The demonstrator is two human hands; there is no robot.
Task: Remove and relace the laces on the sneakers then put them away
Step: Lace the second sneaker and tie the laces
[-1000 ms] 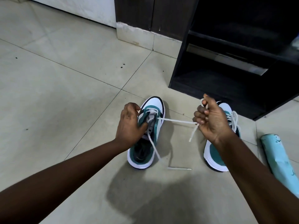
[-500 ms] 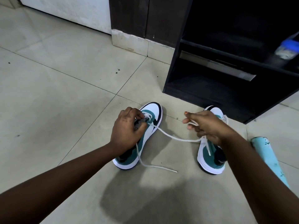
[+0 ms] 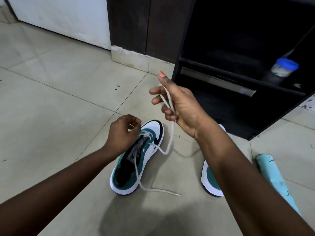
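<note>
A teal, white and black sneaker [image 3: 146, 155] lies on the tiled floor with its toe pointing away. Its white lace [image 3: 168, 143] is threaded through the front eyelets only. My right hand [image 3: 177, 106] is raised above the shoe and holds one side of the lace, which hangs slack from my fingers. The other lace end trails along the floor by the heel. My left hand [image 3: 124, 133] hovers over the front eyelets with fingers curled, pinching the lace there. The second sneaker [image 3: 211, 181] stands to the right, mostly hidden by my right forearm.
A black shelf unit [image 3: 238, 82] stands open behind the shoes, with a blue-lidded jar [image 3: 284, 67] on a shelf. A light blue rolled object [image 3: 274, 178] lies on the floor at the right. A dark wooden panel and a white wall close the back.
My right hand has lifted up and away from the second sneaker, drawing the lace with it. My left hand has let go of the shoe's tongue and moved to the front eyelets.
</note>
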